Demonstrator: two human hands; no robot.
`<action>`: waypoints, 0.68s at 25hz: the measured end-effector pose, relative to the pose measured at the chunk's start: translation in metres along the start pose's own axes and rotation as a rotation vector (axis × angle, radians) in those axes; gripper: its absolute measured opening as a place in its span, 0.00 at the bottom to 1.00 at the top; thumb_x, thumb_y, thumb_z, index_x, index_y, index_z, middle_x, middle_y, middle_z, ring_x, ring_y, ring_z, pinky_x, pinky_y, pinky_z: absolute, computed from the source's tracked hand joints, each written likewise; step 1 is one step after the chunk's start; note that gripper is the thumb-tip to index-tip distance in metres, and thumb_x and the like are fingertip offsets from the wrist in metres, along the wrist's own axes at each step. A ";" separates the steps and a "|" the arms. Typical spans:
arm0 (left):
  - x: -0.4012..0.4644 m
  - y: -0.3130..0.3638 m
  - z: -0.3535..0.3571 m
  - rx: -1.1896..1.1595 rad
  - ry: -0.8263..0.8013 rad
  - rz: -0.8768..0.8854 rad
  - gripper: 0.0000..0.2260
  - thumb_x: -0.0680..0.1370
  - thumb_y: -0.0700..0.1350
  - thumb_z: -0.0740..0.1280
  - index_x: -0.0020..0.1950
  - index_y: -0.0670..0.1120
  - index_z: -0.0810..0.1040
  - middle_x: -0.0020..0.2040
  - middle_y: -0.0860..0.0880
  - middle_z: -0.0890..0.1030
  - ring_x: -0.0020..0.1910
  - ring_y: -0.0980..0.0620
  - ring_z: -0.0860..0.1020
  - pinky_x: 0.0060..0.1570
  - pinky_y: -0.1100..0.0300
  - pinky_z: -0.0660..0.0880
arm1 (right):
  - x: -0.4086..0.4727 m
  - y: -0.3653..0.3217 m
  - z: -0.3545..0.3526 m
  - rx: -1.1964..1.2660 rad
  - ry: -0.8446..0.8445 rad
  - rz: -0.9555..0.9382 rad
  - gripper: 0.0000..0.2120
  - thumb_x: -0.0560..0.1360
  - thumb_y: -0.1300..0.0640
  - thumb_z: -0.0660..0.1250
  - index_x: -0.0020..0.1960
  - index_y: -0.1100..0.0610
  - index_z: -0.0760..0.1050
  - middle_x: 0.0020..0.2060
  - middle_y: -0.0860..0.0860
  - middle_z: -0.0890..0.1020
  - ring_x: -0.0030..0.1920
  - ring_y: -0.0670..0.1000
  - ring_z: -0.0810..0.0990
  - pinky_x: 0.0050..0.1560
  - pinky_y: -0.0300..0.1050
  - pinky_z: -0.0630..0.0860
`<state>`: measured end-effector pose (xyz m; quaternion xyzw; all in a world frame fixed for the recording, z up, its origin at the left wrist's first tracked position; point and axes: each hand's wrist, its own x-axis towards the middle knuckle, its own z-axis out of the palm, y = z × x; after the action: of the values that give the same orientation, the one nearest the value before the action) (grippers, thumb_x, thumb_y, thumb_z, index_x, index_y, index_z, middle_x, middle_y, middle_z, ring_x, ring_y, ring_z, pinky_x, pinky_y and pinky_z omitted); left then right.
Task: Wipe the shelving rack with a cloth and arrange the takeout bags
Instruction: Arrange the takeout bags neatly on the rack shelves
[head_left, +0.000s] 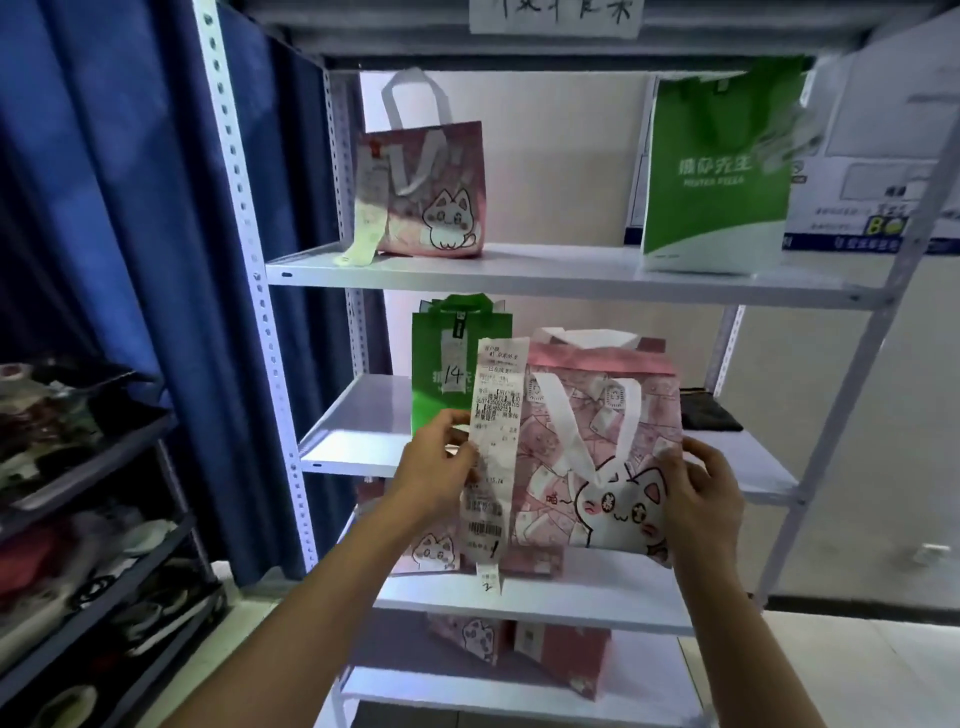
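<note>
White metal shelving (545, 273) fills your view, with a blue curtain (130, 208) to its left. Nearest you, your left hand (434, 467) pinches the long receipt (491, 467) and left edge of a pink cat bag (602, 457), while your right hand (704, 499) grips its right side, holding it in front of the middle shelf. Behind it stands a green bag (441, 353) marked 14; a dark cloth (709, 413) lies at the right. Higher up sit another pink bag (431, 192) and a second green bag (719, 171).

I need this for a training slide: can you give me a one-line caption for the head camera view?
Both hands, left and right, hold a pink cat bag in front of the white rack.
</note>
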<state>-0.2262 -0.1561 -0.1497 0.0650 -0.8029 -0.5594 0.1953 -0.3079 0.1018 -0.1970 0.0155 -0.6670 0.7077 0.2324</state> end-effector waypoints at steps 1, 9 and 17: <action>0.007 0.010 -0.006 -0.006 0.011 0.023 0.12 0.81 0.40 0.63 0.54 0.59 0.73 0.52 0.53 0.82 0.34 0.59 0.82 0.34 0.64 0.77 | 0.010 -0.009 0.008 0.017 -0.003 -0.019 0.05 0.81 0.51 0.67 0.56 0.49 0.78 0.40 0.43 0.84 0.36 0.40 0.84 0.29 0.32 0.76; 0.085 0.100 -0.038 -0.003 0.091 0.216 0.10 0.80 0.42 0.66 0.56 0.58 0.75 0.50 0.53 0.83 0.43 0.53 0.83 0.40 0.58 0.82 | 0.109 -0.109 0.064 0.166 0.022 -0.182 0.02 0.79 0.51 0.70 0.51 0.44 0.80 0.38 0.45 0.86 0.34 0.38 0.84 0.27 0.33 0.77; 0.138 0.129 -0.062 -0.018 0.147 0.327 0.14 0.80 0.40 0.67 0.62 0.56 0.76 0.50 0.51 0.83 0.42 0.53 0.84 0.44 0.52 0.84 | 0.164 -0.159 0.112 0.257 -0.016 -0.203 0.04 0.78 0.51 0.71 0.53 0.45 0.80 0.36 0.37 0.86 0.30 0.39 0.84 0.22 0.35 0.75</action>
<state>-0.3142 -0.2077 0.0212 -0.0275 -0.7813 -0.5210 0.3425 -0.4303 0.0464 0.0184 0.1179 -0.5677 0.7601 0.2934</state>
